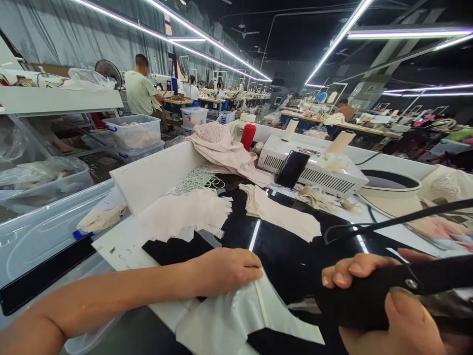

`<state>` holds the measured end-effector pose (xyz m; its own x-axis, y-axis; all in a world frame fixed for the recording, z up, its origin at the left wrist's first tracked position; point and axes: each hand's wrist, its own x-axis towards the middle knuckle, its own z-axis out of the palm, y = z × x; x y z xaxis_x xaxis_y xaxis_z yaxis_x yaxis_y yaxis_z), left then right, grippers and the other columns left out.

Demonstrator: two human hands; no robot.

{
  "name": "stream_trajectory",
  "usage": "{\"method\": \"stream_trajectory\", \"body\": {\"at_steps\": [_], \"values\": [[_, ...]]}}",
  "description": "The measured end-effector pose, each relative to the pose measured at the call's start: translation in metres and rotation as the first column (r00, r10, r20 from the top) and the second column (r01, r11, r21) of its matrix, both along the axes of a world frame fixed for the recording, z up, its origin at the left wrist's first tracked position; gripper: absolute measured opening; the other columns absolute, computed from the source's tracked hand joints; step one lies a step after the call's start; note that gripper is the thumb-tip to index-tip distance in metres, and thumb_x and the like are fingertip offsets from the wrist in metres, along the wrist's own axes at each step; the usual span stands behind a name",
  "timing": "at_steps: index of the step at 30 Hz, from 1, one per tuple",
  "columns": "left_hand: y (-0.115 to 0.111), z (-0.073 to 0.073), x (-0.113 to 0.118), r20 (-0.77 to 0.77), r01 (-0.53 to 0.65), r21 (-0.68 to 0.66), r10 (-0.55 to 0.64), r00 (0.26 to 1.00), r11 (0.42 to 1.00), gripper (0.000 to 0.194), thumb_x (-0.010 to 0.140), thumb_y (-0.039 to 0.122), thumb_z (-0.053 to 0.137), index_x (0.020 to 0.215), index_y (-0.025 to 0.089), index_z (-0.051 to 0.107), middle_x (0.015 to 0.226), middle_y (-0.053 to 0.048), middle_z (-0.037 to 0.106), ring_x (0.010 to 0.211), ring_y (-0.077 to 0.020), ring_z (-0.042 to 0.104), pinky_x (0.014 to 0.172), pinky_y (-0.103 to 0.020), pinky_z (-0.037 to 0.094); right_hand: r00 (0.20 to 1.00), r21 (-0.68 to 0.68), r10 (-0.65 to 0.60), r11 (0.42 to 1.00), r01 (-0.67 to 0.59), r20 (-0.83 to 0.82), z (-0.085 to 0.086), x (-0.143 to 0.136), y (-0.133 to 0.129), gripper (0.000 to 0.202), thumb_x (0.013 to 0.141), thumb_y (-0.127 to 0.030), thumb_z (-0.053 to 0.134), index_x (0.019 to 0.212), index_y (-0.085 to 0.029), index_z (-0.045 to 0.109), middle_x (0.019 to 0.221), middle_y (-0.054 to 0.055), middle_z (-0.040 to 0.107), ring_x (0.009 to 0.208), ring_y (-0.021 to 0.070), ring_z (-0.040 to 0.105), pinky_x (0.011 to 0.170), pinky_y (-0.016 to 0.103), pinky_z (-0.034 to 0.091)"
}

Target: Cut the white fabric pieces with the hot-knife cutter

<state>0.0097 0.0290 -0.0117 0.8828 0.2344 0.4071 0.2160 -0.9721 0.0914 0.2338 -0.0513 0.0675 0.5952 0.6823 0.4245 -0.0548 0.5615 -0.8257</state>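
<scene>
My left hand [228, 270] is closed, pinching the upper end of a piece of pale satin-like fabric [236, 318] just above the glossy black work surface [281, 266]. A narrow cream strip [260, 303] runs down the fabric from under my fingers. At the lower right, my right hand [410, 315] wraps round a black corded hand tool [364, 298]; its kind does not show. Beyond my left hand lies a spread of pale pink cut fabric pieces [185, 212]. A second stack of cut pieces [283, 209] sits to its right.
A white vented machine [314, 162] stands at the back with a phone [292, 168] leaning on it. Nearby are a red thread cone [248, 136], tangled pale-green cord [199, 180] and a cream visor [391, 190]. Plastic bins [133, 130] stand left; a person [142, 91] sits farther back.
</scene>
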Motion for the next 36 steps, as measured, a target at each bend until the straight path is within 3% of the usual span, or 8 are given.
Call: {"method": "stream_trajectory", "body": {"at_steps": [5, 11, 21, 36], "values": [[-0.001, -0.003, 0.001, 0.021, 0.004, -0.025, -0.004, 1.000, 1.000, 0.023, 0.110, 0.002, 0.055, 0.123, 0.012, 0.071, 0.130, -0.010, 0.077, 0.126, -0.0214, 0.074, 0.098, -0.026, 0.065, 0.999, 0.025, 0.013, 1.000, -0.012, -0.029, 0.013, -0.022, 0.031, 0.050, 0.068, -0.037, 0.094, 0.108, -0.027, 0.066, 0.070, -0.006, 0.067, 0.054, 0.0189, 0.058, 0.045, 0.033, 0.058], [-0.004, -0.003, 0.001, 0.060, 0.022, -0.077, -0.017, 0.998, 0.997, 0.024, 0.108, 0.000, 0.056, 0.124, 0.010, 0.071, 0.131, -0.012, 0.077, 0.124, -0.0221, 0.075, 0.098, -0.029, 0.068, 0.998, 0.098, 0.062, 0.993, -0.062, 0.002, 0.005, -0.032, 0.050, 0.045, 0.077, -0.032, 0.091, 0.113, -0.026, 0.065, 0.073, -0.006, 0.069, 0.053, 0.0169, 0.061, 0.049, 0.029, 0.056], [-0.005, 0.000, -0.003, 0.043, 0.021, -0.092, -0.017, 0.999, 0.996, 0.030, 0.108, 0.001, 0.056, 0.135, 0.009, 0.068, 0.140, -0.015, 0.074, 0.123, -0.0227, 0.076, 0.097, -0.029, 0.068, 0.997, 0.120, 0.076, 0.990, -0.079, 0.032, -0.005, -0.034, 0.054, 0.045, 0.084, -0.035, 0.092, 0.117, -0.026, 0.063, 0.076, -0.005, 0.069, 0.056, 0.0168, 0.062, 0.051, 0.031, 0.058], [-0.005, 0.000, -0.006, 0.032, -0.030, -0.018, 0.030, 0.999, 0.999, 0.023, 0.111, 0.007, 0.060, 0.128, 0.018, 0.070, 0.138, -0.011, 0.073, 0.115, -0.0203, 0.078, 0.089, -0.026, 0.068, 0.997, 0.149, 0.064, 0.986, -0.069, 0.037, -0.003, -0.029, 0.040, 0.042, 0.084, -0.037, 0.092, 0.114, -0.026, 0.065, 0.074, -0.005, 0.069, 0.053, 0.0176, 0.063, 0.049, 0.031, 0.056]]}}
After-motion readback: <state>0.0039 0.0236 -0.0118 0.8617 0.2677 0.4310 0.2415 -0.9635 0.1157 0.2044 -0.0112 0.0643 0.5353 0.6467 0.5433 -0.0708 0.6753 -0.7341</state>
